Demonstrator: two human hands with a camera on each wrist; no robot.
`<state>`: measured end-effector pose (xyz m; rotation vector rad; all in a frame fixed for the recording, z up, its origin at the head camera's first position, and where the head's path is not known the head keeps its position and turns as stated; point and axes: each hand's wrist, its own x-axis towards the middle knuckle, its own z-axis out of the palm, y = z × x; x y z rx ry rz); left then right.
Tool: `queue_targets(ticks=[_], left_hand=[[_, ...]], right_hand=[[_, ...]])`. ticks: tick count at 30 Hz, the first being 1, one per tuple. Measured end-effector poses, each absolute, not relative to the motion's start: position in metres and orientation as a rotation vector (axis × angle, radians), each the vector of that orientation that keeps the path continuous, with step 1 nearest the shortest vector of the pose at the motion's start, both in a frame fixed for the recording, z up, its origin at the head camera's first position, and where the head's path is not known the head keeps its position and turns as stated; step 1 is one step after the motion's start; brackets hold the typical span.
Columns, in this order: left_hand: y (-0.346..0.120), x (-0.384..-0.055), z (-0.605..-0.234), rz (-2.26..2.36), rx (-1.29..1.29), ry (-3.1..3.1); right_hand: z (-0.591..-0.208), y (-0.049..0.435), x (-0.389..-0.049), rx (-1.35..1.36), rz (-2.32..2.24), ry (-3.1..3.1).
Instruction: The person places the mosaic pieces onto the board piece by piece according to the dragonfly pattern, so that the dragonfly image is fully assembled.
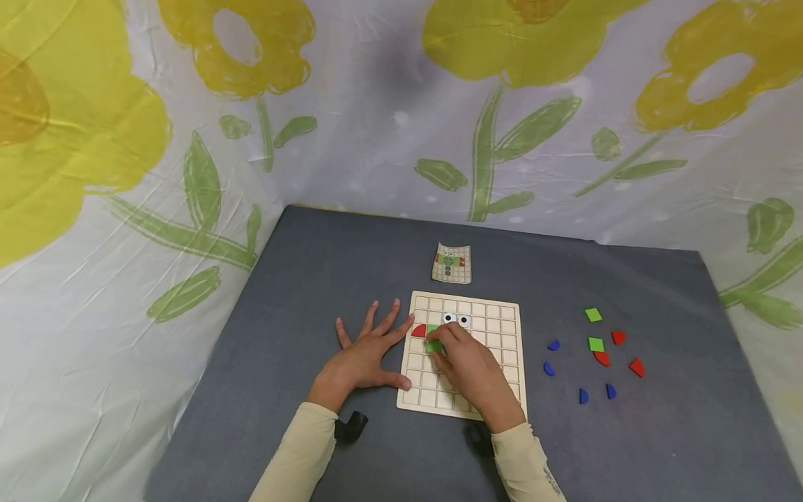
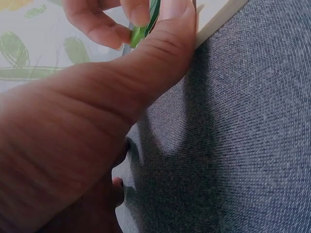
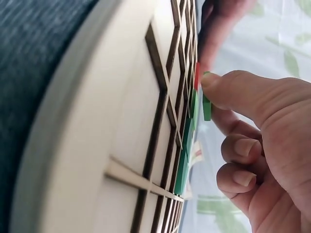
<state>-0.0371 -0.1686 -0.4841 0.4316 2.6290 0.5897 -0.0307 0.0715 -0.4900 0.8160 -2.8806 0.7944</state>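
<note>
Gap between board (image 1: 509, 358) and blue pieces (image 1: 553, 345), left hand (image 1: 365, 360) blocking left edge, right hand (image 1: 469, 364) middle

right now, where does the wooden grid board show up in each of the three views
Head: the wooden grid board lies below and right of centre, partly behind the right hand.
Left wrist: a pale edge at the top, right of centre.
Right wrist: large, filling much of the left.
Shared landmark: the right hand, pinching a green piece.

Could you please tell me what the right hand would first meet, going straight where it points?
The right hand would probably meet the red piece on the board, though depth is unclear.
</note>
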Motion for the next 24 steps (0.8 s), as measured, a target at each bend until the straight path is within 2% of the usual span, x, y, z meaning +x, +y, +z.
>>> queue_targets(ticks=[24], left_hand=[[-0.1667,-0.037,-0.4812,0.595,0.426,2.637]], right_hand=[[-0.4929,0.0681,-0.0327,0.874,0.685,-2.862]])
